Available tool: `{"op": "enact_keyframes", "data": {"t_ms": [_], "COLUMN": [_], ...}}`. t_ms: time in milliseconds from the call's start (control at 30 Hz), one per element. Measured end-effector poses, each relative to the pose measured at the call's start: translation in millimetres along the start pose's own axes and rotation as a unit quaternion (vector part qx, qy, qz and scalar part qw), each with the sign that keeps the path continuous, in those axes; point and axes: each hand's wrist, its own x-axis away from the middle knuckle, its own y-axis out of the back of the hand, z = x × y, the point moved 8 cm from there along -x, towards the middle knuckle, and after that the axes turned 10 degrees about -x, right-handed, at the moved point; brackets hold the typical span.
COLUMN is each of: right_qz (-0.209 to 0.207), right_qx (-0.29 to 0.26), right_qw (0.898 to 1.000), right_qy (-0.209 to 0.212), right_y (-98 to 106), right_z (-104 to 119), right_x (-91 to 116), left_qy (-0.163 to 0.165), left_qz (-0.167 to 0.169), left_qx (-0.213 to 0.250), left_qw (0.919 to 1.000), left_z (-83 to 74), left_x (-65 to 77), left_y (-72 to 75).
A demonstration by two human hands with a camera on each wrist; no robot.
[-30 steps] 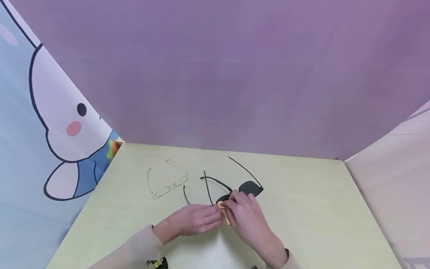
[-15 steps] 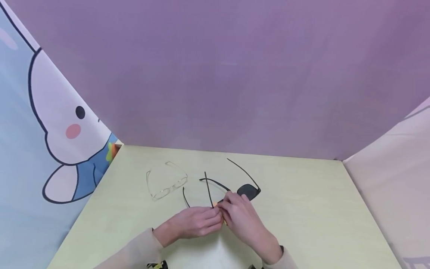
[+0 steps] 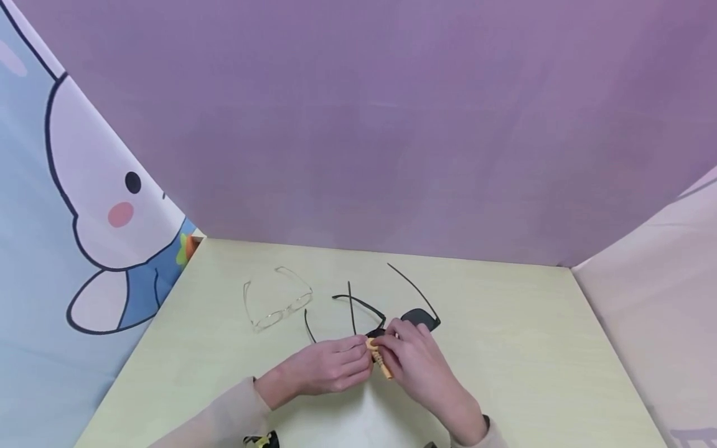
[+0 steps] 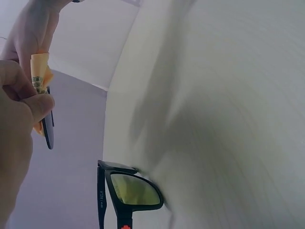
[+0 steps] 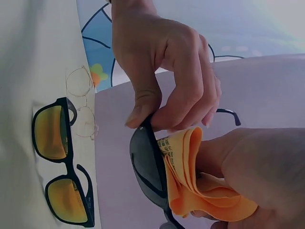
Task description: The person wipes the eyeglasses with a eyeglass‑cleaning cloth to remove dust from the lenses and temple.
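A dark pair of sunglasses is raised above the table between both hands. My left hand pinches its frame at one end, near the hinge. My right hand grips a folded orange cleaning cloth against a lens. The cloth hides part of that lens, and my right fingers are partly covered by it. A second pair of sunglasses, with yellow mirrored lenses, lies on the table below. Thin clear-lensed glasses lie to the left with their temples unfolded.
The pale table meets a purple backdrop at its far edge. A cartoon-printed sheet hangs at the left, and a pale sheet at the right. A small black-and-yellow item shows at the bottom edge.
My right hand shifts slightly left, then back right, with the cloth, showing more orange now. The held sunglasses tilt a little and shift right; both pairs on the table stay put.
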Motion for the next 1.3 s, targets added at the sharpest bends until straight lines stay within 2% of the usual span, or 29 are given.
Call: {"op": "enact_keyframes", "data": {"t_ms": [200, 367, 533, 700, 933, 1000, 1167, 1233, 1300], "right_qz": [-0.060, -0.118, -0.151, -0.143, -0.084, -0.072, -0.062, -0.065, -0.061], "right_qx": [0.024, 0.011, 0.047, 0.088, 0.028, 0.042, 0.121, 0.129, 0.113], "right_qw": [0.998, 0.993, 0.987, 0.985, 0.994, 0.993, 0.986, 0.986, 0.987], "right_qy": [-0.006, -0.002, -0.025, -0.032, -0.069, -0.081, -0.093, -0.089, -0.095], "right_y": [12, 23, 27, 23, 13, 11, 9, 8, 7], "right_z": [-13, -24, -33, -32, -34, -38, -52, -56, -59], "right_x": [-2, -4, -3, -2, -9, -11, -11, -10, -8], "left_qy": [0.012, 0.011, 0.004, -0.002, -0.017, -0.018, -0.005, -0.001, -0.003], "left_qz": [-0.020, -0.016, -0.013, -0.005, 0.007, 0.006, 0.017, 0.023, 0.027], "left_qx": [0.016, 0.016, 0.003, -0.015, -0.039, -0.041, -0.038, -0.036, -0.036], "left_qw": [0.9996, 0.9997, 0.9999, 0.9999, 0.9991, 0.9990, 0.9991, 0.9991, 0.9990], "left_z": [4.5, 7.3, 8.0, 5.1, 0.1, -0.1, 1.5, 1.4, 1.3], "left_x": [1.3, 3.6, 3.7, 5.4, 8.8, 8.2, 8.7, 10.5, 11.5], "left_y": [2.7, 4.2, 6.8, 6.0, -2.7, -3.9, -5.0, -4.7, -3.8]}}
